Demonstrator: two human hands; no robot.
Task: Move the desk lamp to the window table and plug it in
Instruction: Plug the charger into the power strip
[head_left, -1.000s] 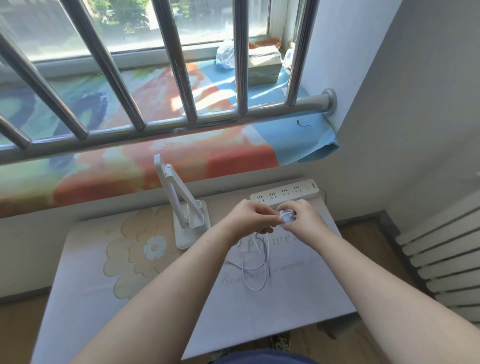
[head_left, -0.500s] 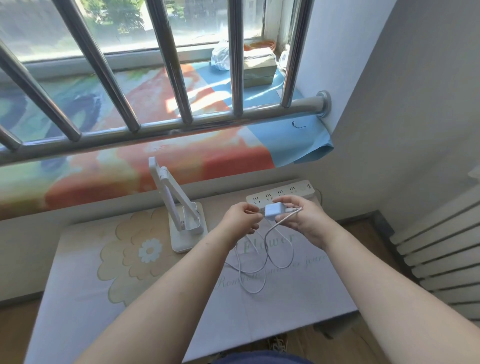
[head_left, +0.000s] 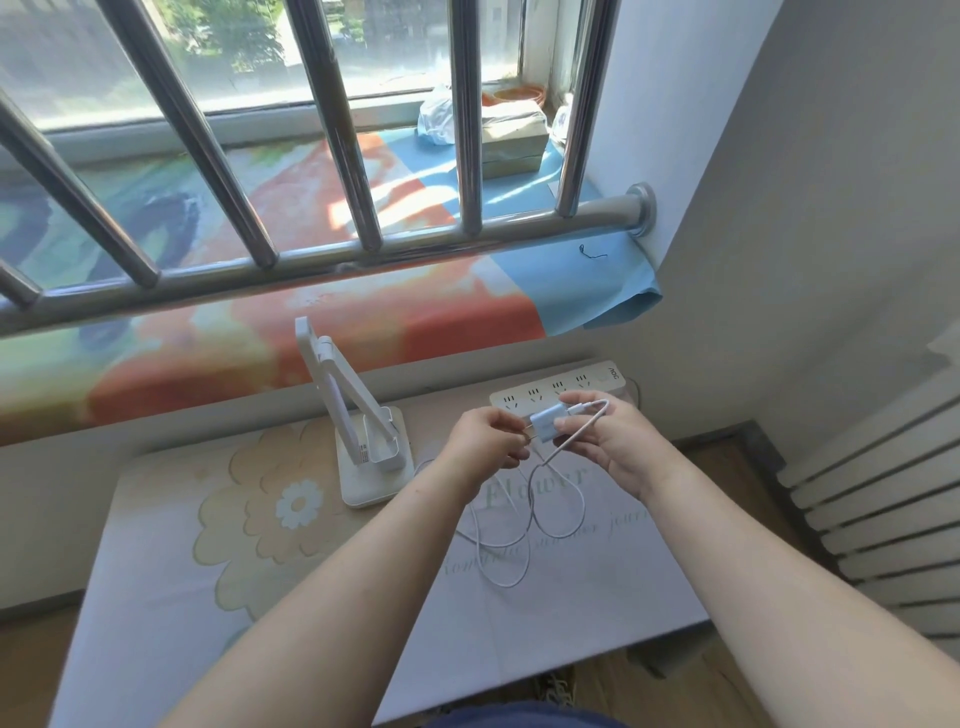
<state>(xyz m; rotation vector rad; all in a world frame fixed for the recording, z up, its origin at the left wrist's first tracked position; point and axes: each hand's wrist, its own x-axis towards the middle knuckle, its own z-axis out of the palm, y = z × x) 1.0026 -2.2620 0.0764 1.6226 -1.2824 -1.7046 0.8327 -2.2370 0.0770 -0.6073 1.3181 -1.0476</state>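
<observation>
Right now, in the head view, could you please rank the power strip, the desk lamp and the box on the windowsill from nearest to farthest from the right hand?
1. Power strip: just behind the right hand, at the table's back edge.
2. Desk lamp: to its left, past the left hand.
3. Box: far behind, on the windowsill beyond the bars.

The flower-printed table (head_left: 171, 561) carries the white desk lamp (head_left: 366, 447), a power strip (head_left: 561, 391) and looped cable (head_left: 511, 540).
</observation>
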